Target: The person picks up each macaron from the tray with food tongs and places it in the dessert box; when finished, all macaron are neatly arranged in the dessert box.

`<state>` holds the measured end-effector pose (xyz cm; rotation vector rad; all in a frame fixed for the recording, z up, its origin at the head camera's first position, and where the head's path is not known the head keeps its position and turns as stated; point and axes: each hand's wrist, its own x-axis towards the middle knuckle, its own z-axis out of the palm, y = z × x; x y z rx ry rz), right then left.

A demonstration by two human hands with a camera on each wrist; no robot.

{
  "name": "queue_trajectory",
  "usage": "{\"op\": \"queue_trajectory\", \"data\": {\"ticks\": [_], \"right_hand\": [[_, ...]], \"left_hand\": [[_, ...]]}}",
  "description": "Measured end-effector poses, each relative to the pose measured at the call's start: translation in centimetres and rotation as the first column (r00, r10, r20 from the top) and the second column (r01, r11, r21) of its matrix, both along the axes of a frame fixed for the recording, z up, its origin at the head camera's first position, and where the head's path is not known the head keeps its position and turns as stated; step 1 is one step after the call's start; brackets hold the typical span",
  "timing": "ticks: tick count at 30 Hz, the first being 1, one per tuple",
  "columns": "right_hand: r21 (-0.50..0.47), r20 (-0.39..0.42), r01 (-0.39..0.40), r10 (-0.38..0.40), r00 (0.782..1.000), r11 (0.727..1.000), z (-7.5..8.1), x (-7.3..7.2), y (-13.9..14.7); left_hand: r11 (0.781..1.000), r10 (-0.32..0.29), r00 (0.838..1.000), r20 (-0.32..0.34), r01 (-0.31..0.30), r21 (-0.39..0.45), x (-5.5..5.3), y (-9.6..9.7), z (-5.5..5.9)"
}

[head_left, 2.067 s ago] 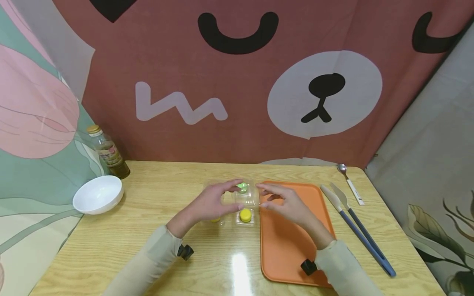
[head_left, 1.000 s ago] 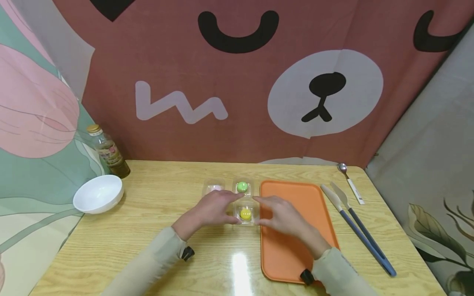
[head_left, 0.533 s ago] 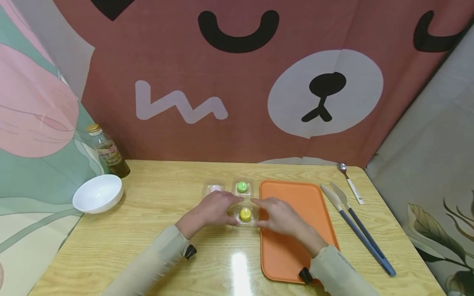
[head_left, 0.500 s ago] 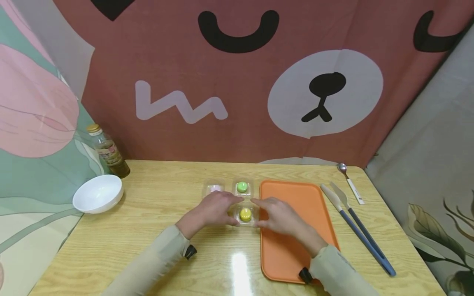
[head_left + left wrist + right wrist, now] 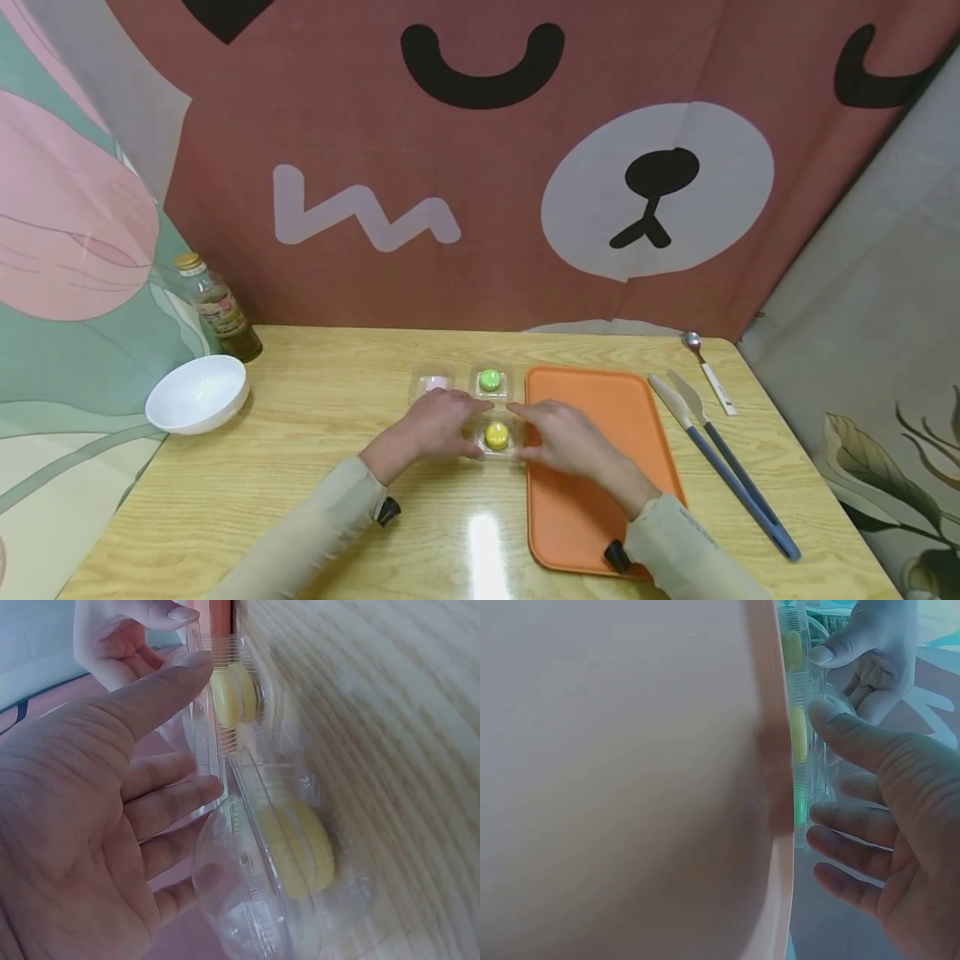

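Observation:
A yellow macaron [image 5: 497, 435] sits in a clear plastic container on the table, a clear dome lid [image 5: 204, 742] over it. My left hand [image 5: 438, 422] holds the lid's left rim, thumb near side and fingers far side. From the right, my right hand [image 5: 566, 437] holds the opposite rim the same way. Behind them stand a green macaron [image 5: 490, 380] and a pale pink macaron [image 5: 435, 383] in clear containers. Another yellow macaron [image 5: 300, 851], under its own dome, lies below my left fingers in the left wrist view; my left hand mostly hides it from the head view.
An orange tray [image 5: 600, 533] lies under my right forearm, its edge close to the containers. Tongs [image 5: 731, 475] and a spoon [image 5: 708, 371] are at the right. A white bowl [image 5: 198, 396] and a bottle [image 5: 225, 317] stand at the left back.
Both hands have brought the clear lid down and nearer, from over the green macaron onto the yellow one. In the last half second they have barely moved.

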<state>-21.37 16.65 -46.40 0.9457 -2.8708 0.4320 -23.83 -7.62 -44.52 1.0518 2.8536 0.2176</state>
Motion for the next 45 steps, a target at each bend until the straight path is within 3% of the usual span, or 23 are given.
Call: {"op": "queue_trajectory", "data": {"ticks": [12,32,39,45], "right_hand": [[0.055,0.032,0.023,-0.025,0.999,0.998,0.4,-0.31,-0.65],[0.073,0.036,0.042,-0.044,0.998,0.997,0.49,-0.52,-0.79],[0.082,0.068,0.038,-0.043,0.997,0.996,0.69,-0.48,-0.9],[0.09,0.108,0.048,-0.058,0.992,0.995,0.81,-0.61,-1.03]], "left_hand": [[0.999,0.035,0.998,0.047,-0.036,0.018,0.08,0.35,-0.26],[0.998,0.053,0.997,0.063,-0.055,0.017,0.14,0.54,-0.05],[0.998,0.067,0.992,0.104,-0.064,-0.028,0.15,0.54,0.1],[0.997,0.056,0.994,0.094,-0.052,-0.049,0.02,0.71,0.08]]}}
